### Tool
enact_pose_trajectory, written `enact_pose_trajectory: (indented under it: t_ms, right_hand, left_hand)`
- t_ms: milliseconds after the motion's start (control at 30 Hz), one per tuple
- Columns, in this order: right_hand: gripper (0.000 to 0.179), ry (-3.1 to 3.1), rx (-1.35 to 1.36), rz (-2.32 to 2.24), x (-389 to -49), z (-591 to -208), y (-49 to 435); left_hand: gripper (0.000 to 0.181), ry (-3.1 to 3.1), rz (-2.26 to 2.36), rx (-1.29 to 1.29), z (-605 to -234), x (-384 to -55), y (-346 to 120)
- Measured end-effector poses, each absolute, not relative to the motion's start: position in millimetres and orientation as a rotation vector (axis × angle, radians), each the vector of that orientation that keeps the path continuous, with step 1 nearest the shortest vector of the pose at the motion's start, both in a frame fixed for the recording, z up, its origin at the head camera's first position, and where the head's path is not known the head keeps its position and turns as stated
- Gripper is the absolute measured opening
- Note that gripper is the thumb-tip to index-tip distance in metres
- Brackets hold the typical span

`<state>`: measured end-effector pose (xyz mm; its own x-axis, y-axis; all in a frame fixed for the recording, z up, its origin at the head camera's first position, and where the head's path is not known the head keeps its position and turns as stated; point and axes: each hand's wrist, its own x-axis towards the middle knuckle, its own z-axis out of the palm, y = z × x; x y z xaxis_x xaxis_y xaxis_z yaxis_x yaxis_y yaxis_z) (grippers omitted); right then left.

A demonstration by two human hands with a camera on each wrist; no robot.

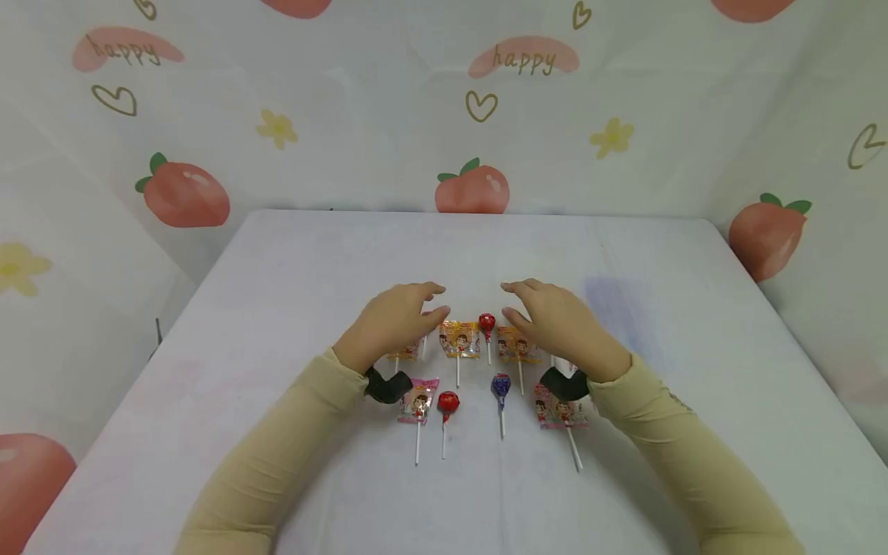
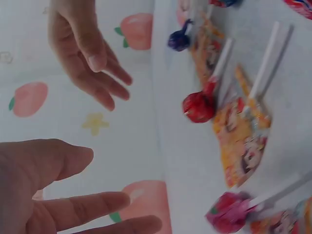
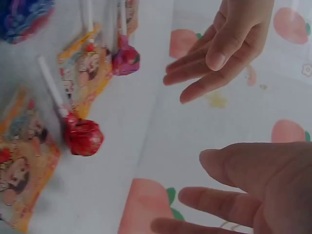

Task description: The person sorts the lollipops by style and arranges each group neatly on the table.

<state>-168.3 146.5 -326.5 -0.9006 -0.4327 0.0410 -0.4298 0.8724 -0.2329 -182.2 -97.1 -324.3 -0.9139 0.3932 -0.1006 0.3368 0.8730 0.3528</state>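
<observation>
Fingers on both hands: gripping anything?

No. Left hand: thumb and fingers apart, nothing between them. Right hand: same, mirrored. Both look raised off the table, probably to stay clear of the candy.

Closest to the fingers?

Upper red lollipop, below the gap between the thumbs, nearer the right one. Middle orange packet just nearside of the left thumb, right orange packet just nearside of the right thumb.

Further out?

Wearer's side of the fingers: lower red lollipop, purple lollipop, left pink packet, right pink packet. Sticks point toward the wearer; two rough rows, spaced, so likely laid out on purpose. Beyond the fingertips: table edge, then peach-print backdrop.
</observation>
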Motion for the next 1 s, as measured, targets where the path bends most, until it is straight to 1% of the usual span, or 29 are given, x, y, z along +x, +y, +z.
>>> enact_pose_trajectory:
  t_ms: [133,267,400,567,733,1000]
  right_hand:
    - [0.041,2.943,-0.669,-0.575,-176.9,-315.6,140.9]
    - [0.036,2.860,-0.640,-0.799,-187.3,-312.7,136.4]
    - [0.038,2.768,-0.611,-0.982,-197.7,-315.5,131.7]
    - [0.041,2.604,-0.554,-1.193,-214.1,-324.0,125.5]
    - [0.046,2.472,-0.535,-1.232,-224.5,-335.4,119.2]
    - [0.049,2.341,-0.468,-1.131,-232.1,-351.3,111.6]
  left_hand:
    - [0.047,2.772,0.689,0.522,-311.9,-188.2,-110.8]
    - [0.041,2.720,0.871,0.511,-300.9,-195.0,-126.8]
    - [0.036,2.678,1.027,0.474,-297.5,-201.5,-144.3]
    - [0.036,2.570,1.191,0.434,-302.5,-206.6,-163.4]
    - [0.039,2.453,1.236,0.360,-312.4,-208.3,-174.6]
    - [0.044,2.348,1.129,0.286,-334.9,-213.1,-181.2]
